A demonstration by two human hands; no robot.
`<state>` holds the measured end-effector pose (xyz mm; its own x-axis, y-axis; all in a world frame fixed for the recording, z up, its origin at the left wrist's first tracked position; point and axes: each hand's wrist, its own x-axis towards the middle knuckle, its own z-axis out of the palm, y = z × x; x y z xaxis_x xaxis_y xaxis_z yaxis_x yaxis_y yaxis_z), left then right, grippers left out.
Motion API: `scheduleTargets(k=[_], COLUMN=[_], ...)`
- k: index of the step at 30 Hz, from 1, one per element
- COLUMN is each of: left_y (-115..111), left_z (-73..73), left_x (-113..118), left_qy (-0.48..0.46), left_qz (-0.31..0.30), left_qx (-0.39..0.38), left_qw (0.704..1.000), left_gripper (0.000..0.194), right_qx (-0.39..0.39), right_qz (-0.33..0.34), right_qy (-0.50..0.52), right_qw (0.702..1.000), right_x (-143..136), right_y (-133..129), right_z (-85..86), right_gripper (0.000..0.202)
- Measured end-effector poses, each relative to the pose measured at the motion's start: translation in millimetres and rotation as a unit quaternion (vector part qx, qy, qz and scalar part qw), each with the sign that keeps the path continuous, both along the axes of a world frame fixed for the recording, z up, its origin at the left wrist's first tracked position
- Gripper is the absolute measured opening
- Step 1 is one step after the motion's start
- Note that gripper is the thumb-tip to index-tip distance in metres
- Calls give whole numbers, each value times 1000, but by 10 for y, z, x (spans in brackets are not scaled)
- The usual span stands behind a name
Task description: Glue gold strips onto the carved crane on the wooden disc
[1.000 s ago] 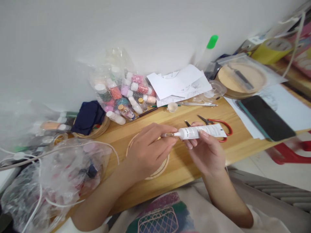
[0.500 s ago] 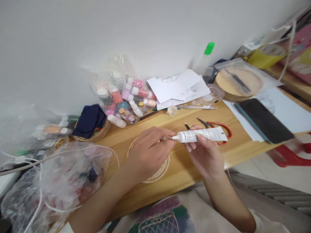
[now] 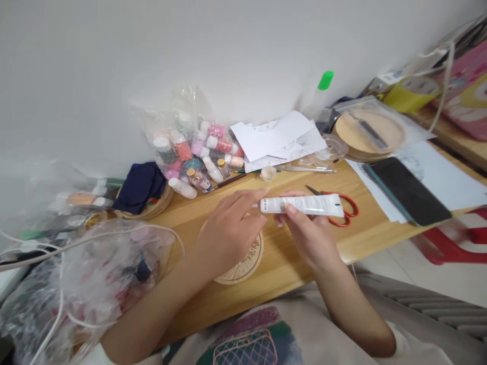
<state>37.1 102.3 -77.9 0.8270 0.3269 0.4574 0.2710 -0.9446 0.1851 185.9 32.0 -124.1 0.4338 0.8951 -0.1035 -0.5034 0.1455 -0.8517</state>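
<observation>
My right hand (image 3: 308, 230) grips a white squeeze tube (image 3: 308, 205), thumb on top and fingers beneath. The tube lies almost level above the table, its narrow nozzle aimed left. At that end the fingers of my left hand (image 3: 236, 223) close around the nozzle, hiding its tip and any small piece held there. Below my left hand lies a round wooden disc (image 3: 243, 266) with a line pattern, partly covered by the hand. Red-handled scissors (image 3: 350, 207) rest on the table just behind the tube's flat end.
Bagged bottles of coloured bits (image 3: 194, 152) stand by the wall, near white papers (image 3: 277, 137) and a small round cup (image 3: 268, 173). A phone (image 3: 409, 190) lies on sheets at right. Crumpled plastic bags (image 3: 91, 274) and a white cable (image 3: 152, 226) occupy the left.
The tube has shifted left with my right hand, bringing its nozzle in between my left fingers. The small brownish piece seen at the nozzle before is now hidden.
</observation>
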Motion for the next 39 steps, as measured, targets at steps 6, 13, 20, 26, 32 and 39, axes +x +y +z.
scheduleTargets(k=[6,13,20,26,32,39], left_y=[269,458,419,452,309,260], left_z=[-185,-674,-892,-913,-798,-875], left_x=[-131,-914,-1207,-1201,-822,-415], left_qy=[-25,-14,17,-9,-47,-96], left_qz=[26,223,261,250,203,131], left_qx=[-91,-119,-131,-91,-112,-171], left_qw=[995,968,956,964,972,972], left_gripper=[15,19,19,14,9,9], right_qx=[-20,-117,-248,-243,-197,21], right_qz=[127,46,56,91,117,64], right_qy=[-37,-241,-621,-717,-675,-190], right_qw=[991,962,741,647,701,979], right_x=[-1,463,654,659,696,555], right_y=[369,298,99,81,59,33], right_z=[129,-144,-290,-277,-159,192], right_gripper=[39,33,12,21,35,13])
